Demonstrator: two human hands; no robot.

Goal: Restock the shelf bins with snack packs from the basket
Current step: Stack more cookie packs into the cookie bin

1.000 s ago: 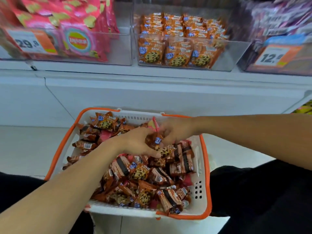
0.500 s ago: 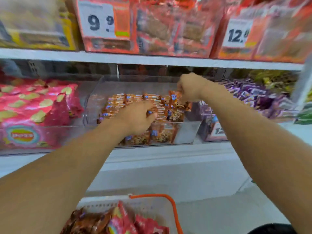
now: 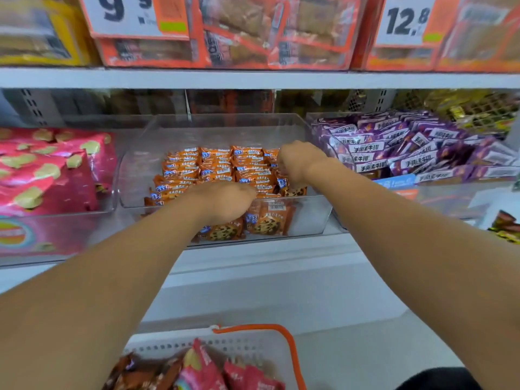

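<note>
Your left hand (image 3: 225,202) hung knuckles-up over the front of the clear bin (image 3: 309,215), fingers curled down among the cookie packs (image 3: 216,170); I could not tell whether it held one. Your right hand (image 3: 298,161) was farther back at the bin's right side, fingers bent down onto the packs there, its grip also hidden.

The bin was a transparent, hard-walled rectangular tub with rounded corners. The packs inside were small glossy orange pillow-shaped wrappers, standing in tight rows, with chip cookies printed on the front ones.

Below, the white perforated plastic basket (image 3: 247,347), with an orange rim, held more crinkled brown and pink packs (image 3: 202,370).

Left of the bin lay puffy pink bags (image 3: 47,170) in another clear tub; right of it, purple packs (image 3: 394,144) were heaped. Your forearms crossed the view and covered part of the bin's front. On the shelf above stood orange boxes (image 3: 253,32) with blurred price tags (image 3: 405,21).
</note>
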